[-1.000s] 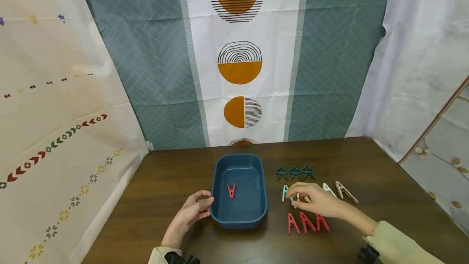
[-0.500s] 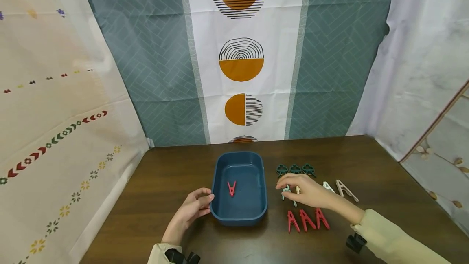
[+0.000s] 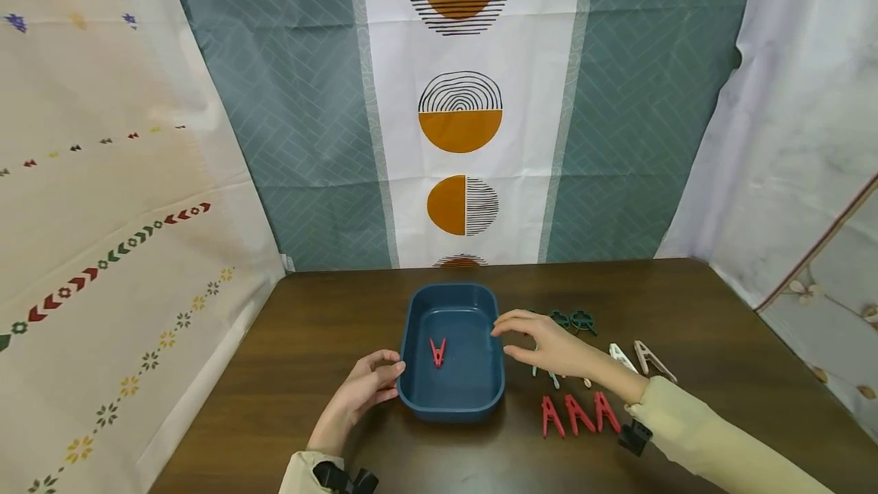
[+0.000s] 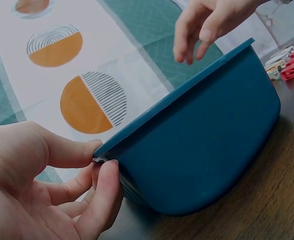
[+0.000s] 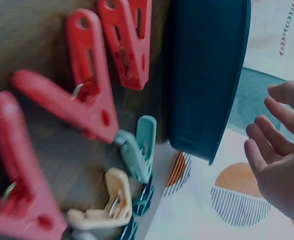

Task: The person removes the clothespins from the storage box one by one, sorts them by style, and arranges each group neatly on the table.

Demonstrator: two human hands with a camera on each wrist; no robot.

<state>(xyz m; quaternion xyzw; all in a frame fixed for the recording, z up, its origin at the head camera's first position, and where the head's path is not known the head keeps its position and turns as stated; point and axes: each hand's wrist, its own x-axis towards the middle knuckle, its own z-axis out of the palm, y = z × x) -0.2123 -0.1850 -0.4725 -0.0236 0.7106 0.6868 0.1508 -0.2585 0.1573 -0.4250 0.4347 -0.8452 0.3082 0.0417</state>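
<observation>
A blue plastic basin [image 3: 453,393] stands on the table with a red clothespin [image 3: 437,354] lying in it. My left hand [image 3: 360,393] pinches the basin's left rim between thumb and fingers, seen closely in the left wrist view. My right hand [image 3: 549,347] hovers at the basin's right rim, fingers loosely bent and apart; the right wrist view shows nothing between them. Below that hand lie a mint clothespin [image 5: 147,142] and a beige one [image 5: 118,197], partly hidden in the head view. Three red clothespins [image 3: 579,413] lie nearer me.
Dark green clips [image 3: 582,320] lie in a row behind my right hand, partly covered by it. Two pale clothespins [image 3: 652,362] sit farther right. The brown table [image 3: 329,311] ends at hanging cloths at the back and sides.
My right hand has moved left and slightly up, from over the mint and beige clothespins to the basin's right rim. My left hand stays on the left rim. The view has shifted slightly.
</observation>
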